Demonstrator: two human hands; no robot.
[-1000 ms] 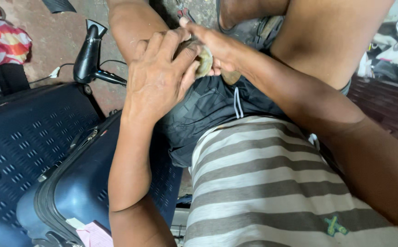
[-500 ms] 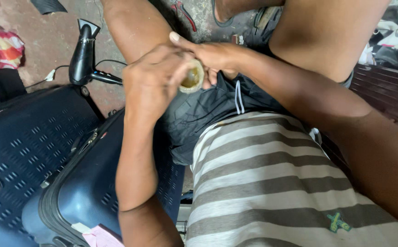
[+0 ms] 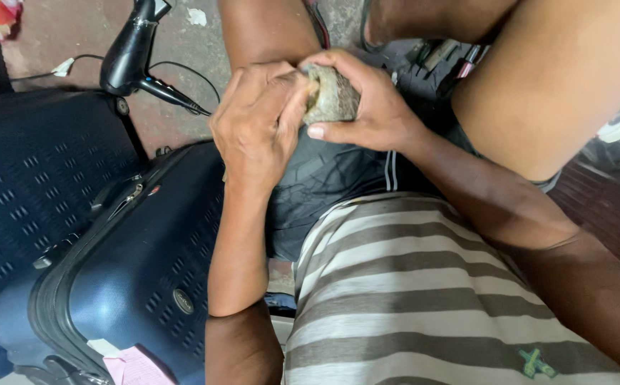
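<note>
Our fingers [image 3: 367,85] on the right hand [image 3: 374,114] are wrapped over the top of a small greenish-brown lump [image 3: 332,96], with the thumb tucked under it, so that hand is clamped on the lump. The left hand [image 3: 260,125] meets it from the other side, its fingertips curled and pressed against the lump's left edge; we cannot tell whether they truly grip it or only push on it. The lump sits between both hands, above our lap, over the dark shorts [image 3: 324,185].

Room to move is tight. A bare knee [image 3: 267,32] rises just behind the left hand, and the other thigh [image 3: 566,85] stands close beside the right wrist. Below the hands our striped shirt [image 3: 410,299] fills the lower middle. To the left, a dark blue suitcase [image 3: 131,271] lies with its zipped edge running just beside our left forearm, and a second dark case [image 3: 24,185] lies beyond it. A black hair dryer [image 3: 131,50] rests on the floor [image 3: 60,36] at upper left, its cord trailing toward the knee, well apart from the hands. Small tools [image 3: 438,57] lie in the gap between the legs, too dim to name.
</note>
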